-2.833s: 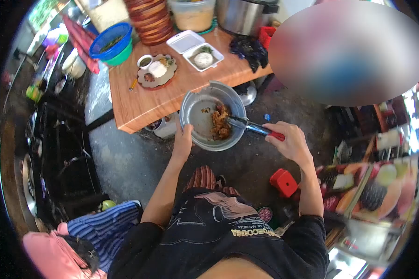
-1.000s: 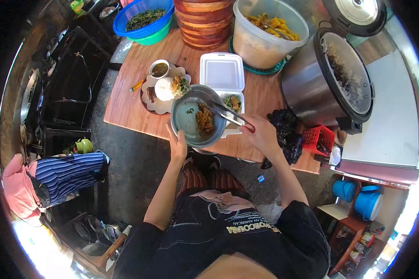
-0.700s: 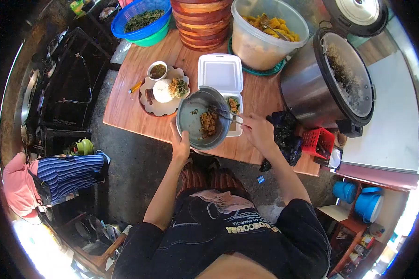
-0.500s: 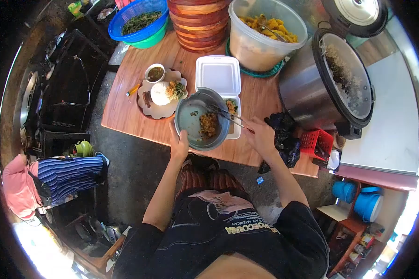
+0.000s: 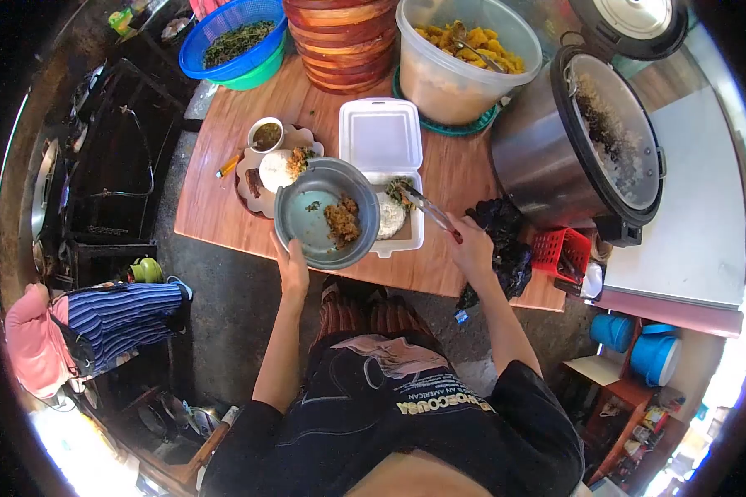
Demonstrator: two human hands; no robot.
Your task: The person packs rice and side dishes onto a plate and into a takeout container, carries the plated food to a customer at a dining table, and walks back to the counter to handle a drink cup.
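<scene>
Presently, the left hand [image 5: 293,269] pinches the side of the metal bowl [image 5: 304,234] over the bench [image 5: 429,272]; the right hand [image 5: 473,251] grips tongs [image 5: 436,215], their tips at greens [image 5: 399,190] in the foam box [image 5: 379,137].

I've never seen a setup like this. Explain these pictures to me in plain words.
There is no machine here, only a person working bare-handed. Every picture comes from one camera worn on that person's head, looking forward and down, so the dark shirt at the bottom is the wearer's own.

The left hand grips a grey bowl with brown food in it. The right hand holds tongs, their tips at the greens in an open foam box; whether they touch is hard to tell.

On the wooden table are also a scalloped plate of food, a blue basket of greens, a brown stack and a tub of yellow food.
</scene>
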